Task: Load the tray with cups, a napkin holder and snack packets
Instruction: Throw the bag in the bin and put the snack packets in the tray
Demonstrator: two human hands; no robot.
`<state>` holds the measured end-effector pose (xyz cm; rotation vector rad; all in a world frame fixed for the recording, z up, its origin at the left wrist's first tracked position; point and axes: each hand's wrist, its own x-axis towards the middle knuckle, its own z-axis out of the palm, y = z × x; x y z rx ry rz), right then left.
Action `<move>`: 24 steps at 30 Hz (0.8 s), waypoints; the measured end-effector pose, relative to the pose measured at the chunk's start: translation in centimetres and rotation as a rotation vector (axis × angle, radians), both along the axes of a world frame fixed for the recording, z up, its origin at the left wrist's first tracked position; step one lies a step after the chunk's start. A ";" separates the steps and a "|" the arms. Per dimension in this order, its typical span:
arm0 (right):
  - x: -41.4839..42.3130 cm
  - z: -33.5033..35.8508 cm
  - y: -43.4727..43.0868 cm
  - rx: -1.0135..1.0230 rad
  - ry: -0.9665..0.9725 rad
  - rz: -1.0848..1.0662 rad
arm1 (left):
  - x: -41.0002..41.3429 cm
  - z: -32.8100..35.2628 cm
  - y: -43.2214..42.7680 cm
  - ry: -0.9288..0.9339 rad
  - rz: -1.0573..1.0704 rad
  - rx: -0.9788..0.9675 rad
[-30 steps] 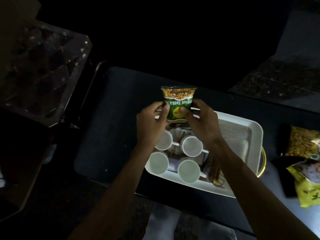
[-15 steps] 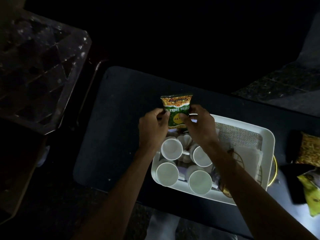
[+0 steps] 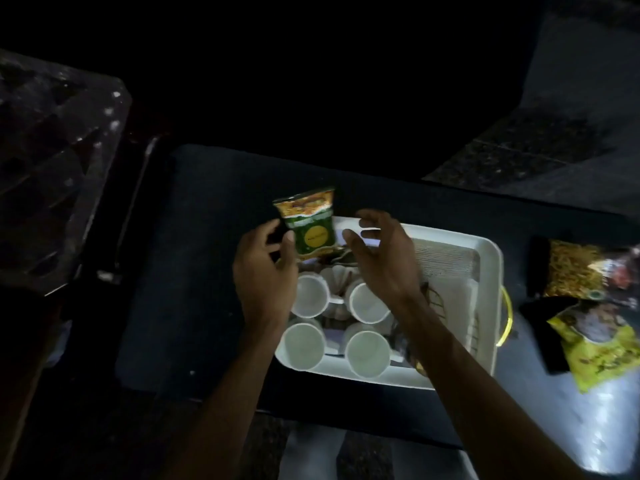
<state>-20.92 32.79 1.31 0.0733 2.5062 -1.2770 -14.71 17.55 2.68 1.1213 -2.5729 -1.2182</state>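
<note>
A green snack packet (image 3: 307, 226) stands tilted at the far-left corner of the white tray (image 3: 493, 261).
The left hand (image 3: 265, 273) pinches the packet's lower left edge between thumb and curled fingers. The right hand (image 3: 379, 252) hovers just beside it, fingers spread wide and holding nothing. Four white cups (image 3: 308, 296) fill the tray's left half. Two spare packets (image 3: 575, 271) lie near the counter's (image 3: 207, 244) right edge.

Left grip (image 3: 264, 271), right grip (image 3: 381, 261) bare; forearms (image 3: 460, 368) bare to frame edge; pale grey trousers (image 3: 311, 455) below.
</note>
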 end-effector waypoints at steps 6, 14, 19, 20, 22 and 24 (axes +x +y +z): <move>1.9 2.7 8.1 -0.098 0.038 -0.215 | 0.4 3.6 6.7 0.209 -0.118 -0.056; 4.0 3.9 22.4 -0.061 0.001 -0.302 | -1.8 7.0 21.7 0.236 -0.478 0.077; 3.1 4.0 30.1 0.050 0.070 -0.374 | -3.9 5.2 30.1 0.162 -0.575 0.181; 2.7 4.0 31.4 0.093 0.091 -0.386 | -4.3 4.6 31.5 0.138 -0.577 0.215; 1.8 3.7 34.0 0.230 0.130 -0.387 | -5.1 3.3 34.0 0.086 -0.557 0.266; 0.7 3.3 36.1 0.325 0.114 -0.363 | -5.9 2.1 35.8 0.038 -0.537 0.266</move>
